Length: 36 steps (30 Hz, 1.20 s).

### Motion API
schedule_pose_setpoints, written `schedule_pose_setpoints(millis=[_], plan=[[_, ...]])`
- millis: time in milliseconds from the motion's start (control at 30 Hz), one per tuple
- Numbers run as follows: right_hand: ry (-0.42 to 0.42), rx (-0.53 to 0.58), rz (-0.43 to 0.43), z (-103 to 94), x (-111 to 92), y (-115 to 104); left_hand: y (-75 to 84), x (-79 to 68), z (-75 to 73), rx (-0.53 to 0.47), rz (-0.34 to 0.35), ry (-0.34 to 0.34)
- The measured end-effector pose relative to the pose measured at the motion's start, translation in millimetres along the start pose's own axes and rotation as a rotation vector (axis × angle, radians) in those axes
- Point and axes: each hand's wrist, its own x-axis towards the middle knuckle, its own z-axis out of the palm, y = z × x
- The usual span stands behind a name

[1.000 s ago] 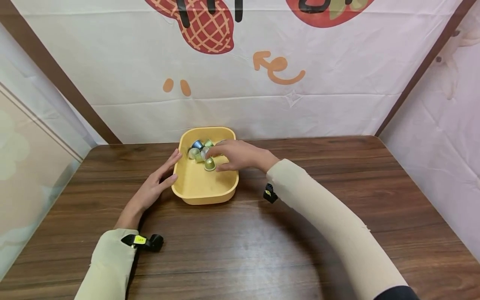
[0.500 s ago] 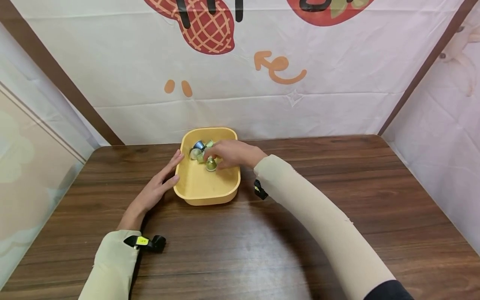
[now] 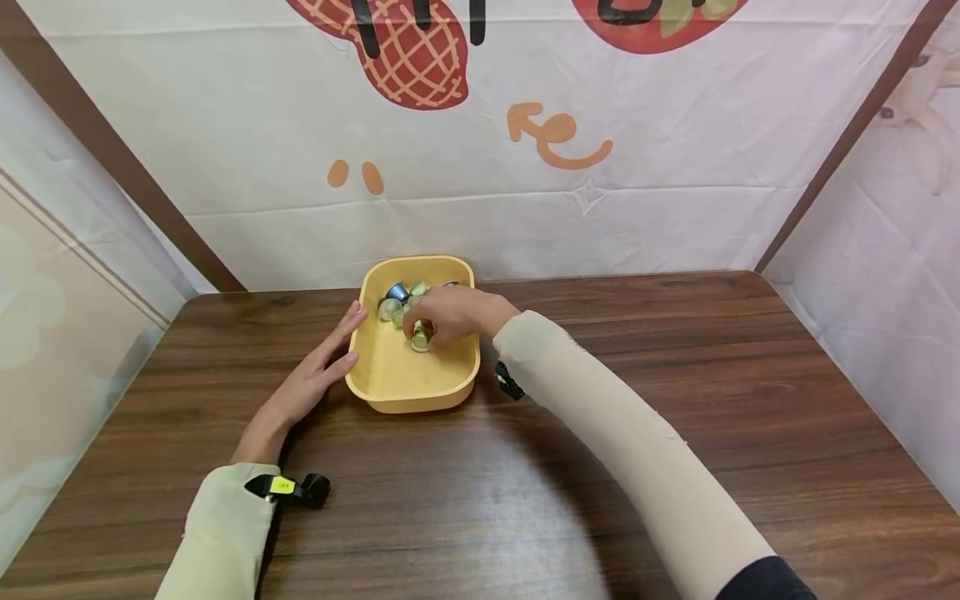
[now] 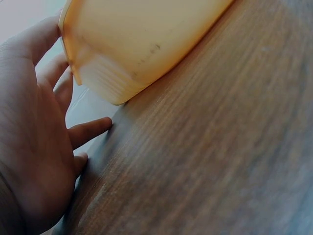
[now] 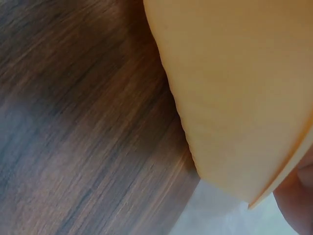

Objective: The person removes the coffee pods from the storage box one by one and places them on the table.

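A yellow plastic bin (image 3: 408, 379) stands at the back of the table with several small coffee capsules in its far half. Inside it, my right hand (image 3: 455, 313) has thumb and index finger curled round a green coffee capsule (image 3: 420, 340), partly hidden by the fingers. Close by lie a blue capsule (image 3: 397, 292) and a pale-lidded capsule (image 3: 389, 309). My left hand (image 3: 303, 387) rests against the bin's left rim with its fingers spread, and the left wrist view shows these fingers by the bin wall (image 4: 142, 39). In the right wrist view the bin's side (image 5: 234, 88) hides most of the right hand.
The brown wood-grain table (image 3: 420, 500) extends in front of the bin and to both sides. Directly behind the bin hangs a white printed cloth (image 3: 480, 233). More cloth encloses the left and right sides.
My right hand has shifted slightly left and lower in the bin, and its thumb and index finger have closed round the green capsule. The left hand stays at the rim.
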Motion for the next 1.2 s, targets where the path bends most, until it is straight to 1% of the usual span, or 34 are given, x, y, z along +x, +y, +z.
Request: schedule_pose_setpoints(millis=[233, 433, 733, 833, 967, 1067, 1200], plan=[[-0.052, -0.036, -0.033, -0.8, 5, -5, -0.5, -0.9, 1.5, -0.007, -0.01, -0.003], [-0.065, -0.038, -0.019, -3.4, 5, -6, 0.9, 1.5, 2.1, -0.01, -0.014, -0.005], [-0.018, -0.027, 0.03, -8.0, -1, -4, 0.2, 2.3, 1.0, -0.016, -0.007, -0.002], [0.006, -0.011, 0.008, -8.5, -2, -2, 0.3, 1.6, 0.6, -0.019, -0.004, -0.001], [0.036, -0.006, -0.044, -11.2, -4, 0, 0.4, 0.9, 0.1, -0.022, -0.009, -0.002], [0.055, -0.014, -0.073, -14.5, -6, 2, 0.3, 0.7, -0.1, -0.02, -0.014, -0.002], [0.071, -0.041, -0.091, -18.1, -9, 3, -0.2, 0.7, -0.1, -0.019, -0.013, 0.001]])
